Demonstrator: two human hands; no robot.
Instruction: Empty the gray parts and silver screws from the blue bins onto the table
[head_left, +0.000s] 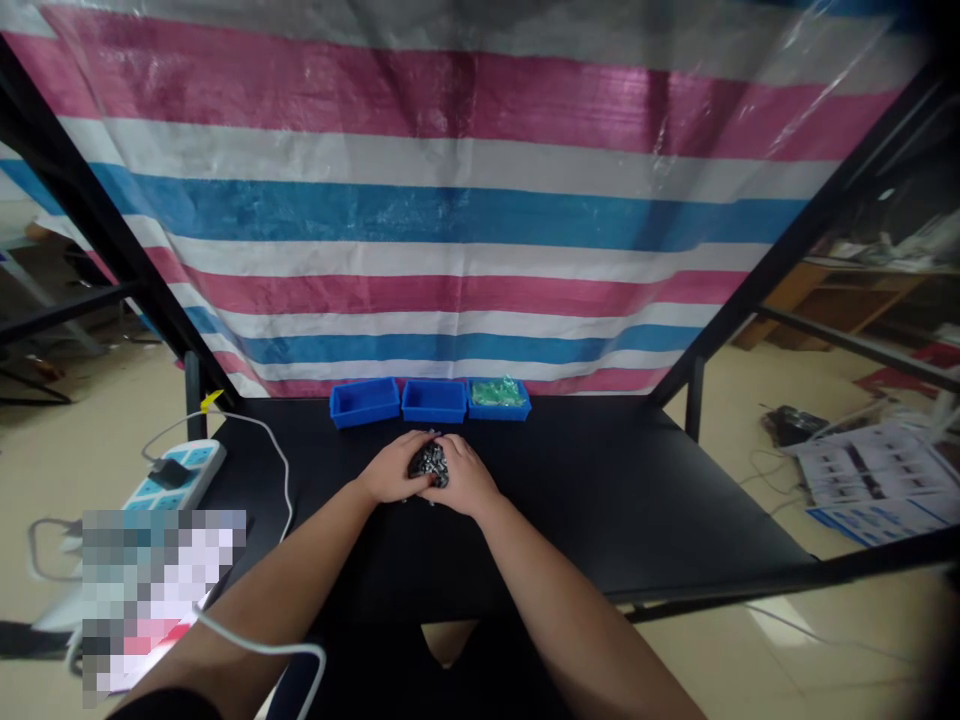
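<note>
A heap of small dark and silvery metal pieces point(430, 462) lies on the black table point(600, 500); their exact kind is too small to tell. My left hand point(394, 467) curves around the heap's left side. From the right, my right hand point(466, 476) cups the other side, its fingers bent inward. Both hands touch the pieces, and the fingertips and thumbs nearly meet around them. A few loose pieces show at the near edge of the heap, below my thumbs.
Behind my hands stand a left blue bin point(367, 417), a middle blue bin point(433, 416) and a right blue bin point(499, 413) with green packets point(498, 392). A white power strip point(214, 462) with cables sits at left. A striped sheet point(450, 215) closes the back.
</note>
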